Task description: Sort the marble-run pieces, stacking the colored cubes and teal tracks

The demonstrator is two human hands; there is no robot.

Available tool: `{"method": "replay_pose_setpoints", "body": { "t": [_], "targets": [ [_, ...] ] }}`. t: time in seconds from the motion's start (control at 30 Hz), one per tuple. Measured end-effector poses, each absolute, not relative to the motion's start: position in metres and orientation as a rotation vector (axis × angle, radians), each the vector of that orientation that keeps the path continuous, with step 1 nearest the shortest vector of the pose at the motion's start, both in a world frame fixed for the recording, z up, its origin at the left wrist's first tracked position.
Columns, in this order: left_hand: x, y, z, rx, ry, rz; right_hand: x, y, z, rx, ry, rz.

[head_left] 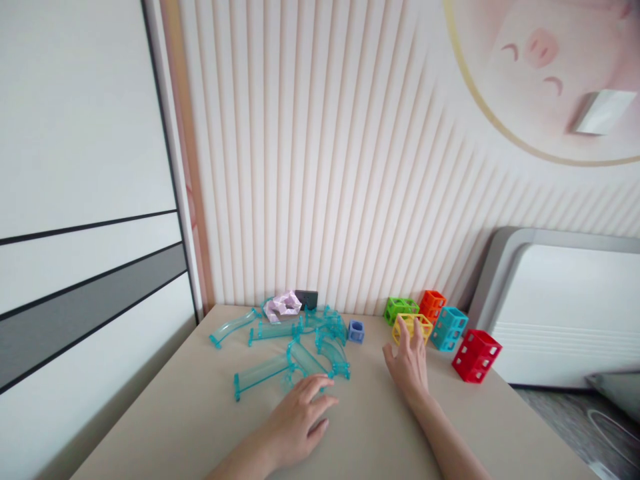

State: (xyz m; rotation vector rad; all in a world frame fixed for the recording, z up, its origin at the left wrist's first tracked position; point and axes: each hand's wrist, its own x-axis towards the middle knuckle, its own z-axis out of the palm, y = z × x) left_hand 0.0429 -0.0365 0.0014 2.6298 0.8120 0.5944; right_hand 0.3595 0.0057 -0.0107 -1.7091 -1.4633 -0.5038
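My right hand (pixel 409 365) reaches toward a yellow open-frame block (pixel 425 325), its fingers apart and overlapping the block's front; I cannot tell whether they touch it. Around that block stand a green block (pixel 400 308), an orange block (pixel 433 305), a teal block (pixel 449 328) and a red block (pixel 477 356). My left hand (pixel 299 421) hovers or rests low over the table, fingers loosely bent and apart, holding nothing. Just beyond it lie clear teal track pieces (pixel 265 373), some straight and some curved. A small blue cube (pixel 356 331) sits between the two groups.
A pale purple faceted ring-like object (pixel 283 305) and a dark box-shaped object (pixel 307 300) sit at the table's back edge. Behind the table (pixel 365 427) rises a ribbed wall (pixel 310 167). A white cabinet (pixel 85 133) stands left, a grey-white headboard (pixel 565 300) right.
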Motion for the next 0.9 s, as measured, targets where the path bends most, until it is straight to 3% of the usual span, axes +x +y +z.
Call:
{"method": "replay_pose_setpoints", "body": {
  "t": [0.4,0.9],
  "targets": [
    [0.041,-0.036,0.003,2.661,0.761,0.601,0.291,-0.010,-0.010,-1.198,-2.116,0.148],
    [0.040,-0.035,0.001,2.671,0.740,0.612,0.292,-0.012,-0.006,-1.312,-2.142,0.363]
  ]
}}
